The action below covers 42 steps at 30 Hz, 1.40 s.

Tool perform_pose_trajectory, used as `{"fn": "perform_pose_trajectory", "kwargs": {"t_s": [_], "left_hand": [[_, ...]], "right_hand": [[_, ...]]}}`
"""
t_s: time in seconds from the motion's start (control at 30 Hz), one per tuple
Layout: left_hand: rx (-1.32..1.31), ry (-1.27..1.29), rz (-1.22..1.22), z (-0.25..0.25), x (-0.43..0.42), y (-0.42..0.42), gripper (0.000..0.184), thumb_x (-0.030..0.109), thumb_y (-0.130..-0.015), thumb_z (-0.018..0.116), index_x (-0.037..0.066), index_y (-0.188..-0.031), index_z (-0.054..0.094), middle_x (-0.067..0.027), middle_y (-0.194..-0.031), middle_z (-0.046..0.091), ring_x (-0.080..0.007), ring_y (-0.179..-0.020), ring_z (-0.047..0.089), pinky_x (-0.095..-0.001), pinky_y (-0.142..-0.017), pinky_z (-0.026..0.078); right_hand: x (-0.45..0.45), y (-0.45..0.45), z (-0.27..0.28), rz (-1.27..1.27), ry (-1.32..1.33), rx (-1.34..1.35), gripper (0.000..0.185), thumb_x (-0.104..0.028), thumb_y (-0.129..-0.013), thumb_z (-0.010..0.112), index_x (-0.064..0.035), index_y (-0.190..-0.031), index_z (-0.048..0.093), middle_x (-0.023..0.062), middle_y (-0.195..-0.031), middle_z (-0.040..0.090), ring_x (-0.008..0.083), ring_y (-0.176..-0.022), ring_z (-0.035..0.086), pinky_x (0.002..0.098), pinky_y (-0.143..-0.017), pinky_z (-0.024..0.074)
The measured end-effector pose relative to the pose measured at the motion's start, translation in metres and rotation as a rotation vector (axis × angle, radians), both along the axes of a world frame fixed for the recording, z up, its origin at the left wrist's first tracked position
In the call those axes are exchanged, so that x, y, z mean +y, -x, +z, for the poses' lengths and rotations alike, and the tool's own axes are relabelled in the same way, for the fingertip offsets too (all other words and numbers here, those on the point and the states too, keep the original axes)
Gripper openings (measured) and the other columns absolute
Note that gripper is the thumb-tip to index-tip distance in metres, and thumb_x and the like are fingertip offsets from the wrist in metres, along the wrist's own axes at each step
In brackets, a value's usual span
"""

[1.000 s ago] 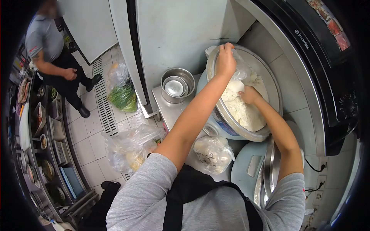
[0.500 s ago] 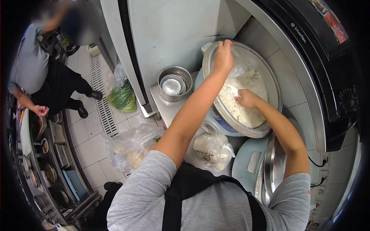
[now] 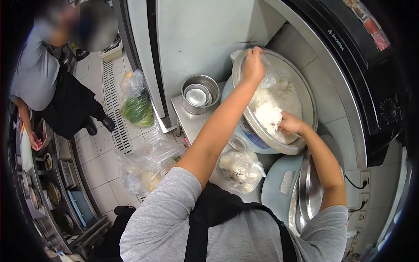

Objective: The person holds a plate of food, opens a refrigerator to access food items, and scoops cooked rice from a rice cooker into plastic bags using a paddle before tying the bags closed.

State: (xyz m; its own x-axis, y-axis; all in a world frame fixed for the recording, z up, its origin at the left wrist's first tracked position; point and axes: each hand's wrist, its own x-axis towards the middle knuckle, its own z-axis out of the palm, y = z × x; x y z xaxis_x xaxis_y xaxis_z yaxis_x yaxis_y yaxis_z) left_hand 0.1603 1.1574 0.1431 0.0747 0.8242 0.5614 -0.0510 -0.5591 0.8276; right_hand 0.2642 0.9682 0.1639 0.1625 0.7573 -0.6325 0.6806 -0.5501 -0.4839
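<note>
A large round tub [image 3: 310, 89] of white flour-like powder tilts towards me. My left hand [image 3: 254, 66] is closed at its upper left rim, pinching a clear plastic bag [image 3: 271, 78] that hangs inside the tub. Low in the powder [image 3: 286, 94], my right hand [image 3: 290, 123] has its fingers curled behind a white heap [image 3: 267, 115]. A scoop under that heap cannot be made out now. Below the tub lies a knotted clear bag [image 3: 240, 171] with pale contents.
Nested metal bowls [image 3: 198, 94] stand on a steel table [image 3: 180, 109] at left. Bags of greens [image 3: 137, 111] and other food [image 3: 146, 168] sit lower left. A co-worker [image 3: 41, 83] stands by a shelf rack. A tub lid [image 3: 279, 179] and metal lids [image 3: 310, 192] lean at lower right.
My right hand has shifted down and right within the tub, and a white heap now shows beside it. My left hand stays at the rim. The co-worker has moved left and lowered an arm.
</note>
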Motion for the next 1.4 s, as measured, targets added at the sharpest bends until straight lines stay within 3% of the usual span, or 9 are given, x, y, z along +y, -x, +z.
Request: {"fn": "perform_pose_trajectory", "kwargs": {"t_s": [0.07,0.3,0.47,0.53,0.63,0.77,0.9,1.17,1.4], "left_hand": [[0.027,0.012,0.001,0.001,-0.002,0.002,0.017,-0.002,-0.078,0.048,0.004,-0.093,0.048,-0.0206,-0.091,0.05,-0.0403,-0.083,0.051,-0.0442,-0.072,0.042],[0.021,0.011,0.011,0.002,0.0,0.001,0.017,-0.001,-0.078,0.048,0.005,-0.093,0.048,-0.0202,-0.091,0.05,-0.0403,-0.082,0.051,-0.0442,-0.071,0.042],[0.004,0.018,0.018,0.007,-0.002,0.003,0.016,-0.002,-0.078,0.048,0.004,-0.093,0.049,-0.0193,-0.089,0.051,-0.0394,-0.082,0.051,-0.0434,-0.071,0.042],[-0.021,-0.007,0.023,0.008,-0.001,0.003,0.016,-0.002,-0.078,0.049,0.004,-0.092,0.049,-0.0191,-0.089,0.051,-0.0391,-0.082,0.051,-0.043,-0.071,0.042],[-0.064,-0.034,0.035,0.005,0.001,0.002,0.017,-0.003,-0.077,0.049,0.004,-0.093,0.05,-0.0187,-0.088,0.051,-0.0385,-0.081,0.052,-0.0424,-0.07,0.042],[-0.105,-0.026,0.039,0.006,0.0,0.002,0.018,-0.003,-0.077,0.049,0.004,-0.093,0.051,-0.0183,-0.088,0.051,-0.0374,-0.081,0.052,-0.0418,-0.07,0.042],[-0.11,-0.004,0.025,0.008,0.0,0.003,0.017,-0.003,-0.077,0.049,0.004,-0.092,0.051,-0.0183,-0.089,0.052,-0.037,-0.082,0.052,-0.0413,-0.071,0.042],[-0.097,-0.058,0.034,0.006,0.0,0.004,0.017,-0.003,-0.076,0.05,0.004,-0.091,0.052,-0.0182,-0.088,0.052,-0.037,-0.082,0.052,-0.0413,-0.071,0.042],[-0.072,-0.046,-0.001,0.009,-0.001,-0.003,0.016,-0.003,-0.077,0.05,0.004,-0.091,0.051,-0.0185,-0.088,0.051,-0.0382,-0.082,0.052,-0.0424,-0.071,0.042]], "right_hand": [[0.007,-0.009,0.021,-0.125,0.037,0.153,0.015,-0.011,-0.078,0.045,-0.0054,-0.092,0.048,0.0003,-0.056,0.044,0.0086,-0.043,0.041,0.023,-0.036,0.0317],[0.071,-0.038,0.078,-0.245,-0.11,0.144,0.012,-0.012,-0.078,0.047,-0.0009,-0.074,0.051,0.0026,-0.051,0.043,0.0103,-0.035,0.036,0.0253,-0.031,0.0299],[0.125,-0.009,0.047,-0.059,-0.179,-0.584,0.02,-0.008,-0.076,0.044,-0.0005,-0.06,0.054,0.0185,-0.064,0.058,0.0237,-0.046,0.056,0.0369,-0.04,0.0422],[0.134,0.016,0.04,0.241,-0.345,-1.065,0.019,-0.006,-0.074,0.044,0.0031,-0.072,0.061,0.0253,-0.081,0.061,0.0312,-0.073,0.063,0.0393,-0.063,0.0489],[0.128,0.041,0.064,-0.056,-0.411,-1.014,0.022,-0.006,-0.074,0.046,0.0042,-0.084,0.063,0.0252,-0.095,0.058,0.0334,-0.092,0.058,0.0383,-0.08,0.0453],[0.092,0.063,0.099,0.24,0.016,-1.035,0.027,-0.006,-0.073,0.047,0.005,-0.093,0.061,0.0231,-0.095,0.06,0.032,-0.087,0.06,0.0368,-0.076,0.0472],[0.063,0.076,0.067,0.417,0.107,-0.962,0.026,-0.007,-0.074,0.043,0.0065,-0.09,0.058,0.0252,-0.089,0.06,0.0338,-0.087,0.06,0.0389,-0.076,0.0472],[0.089,0.043,-0.013,0.258,-0.282,-0.967,0.024,-0.017,-0.082,0.043,0.0007,-0.092,0.056,0.0207,-0.087,0.061,0.0334,-0.082,0.06,0.0423,-0.071,0.0469],[0.069,0.031,-0.013,0.331,-0.185,-0.793,0.031,-0.028,-0.084,0.045,0.0,-0.091,0.058,0.0189,-0.091,0.06,0.0332,-0.087,0.058,0.0414,-0.077,0.0447]]}}
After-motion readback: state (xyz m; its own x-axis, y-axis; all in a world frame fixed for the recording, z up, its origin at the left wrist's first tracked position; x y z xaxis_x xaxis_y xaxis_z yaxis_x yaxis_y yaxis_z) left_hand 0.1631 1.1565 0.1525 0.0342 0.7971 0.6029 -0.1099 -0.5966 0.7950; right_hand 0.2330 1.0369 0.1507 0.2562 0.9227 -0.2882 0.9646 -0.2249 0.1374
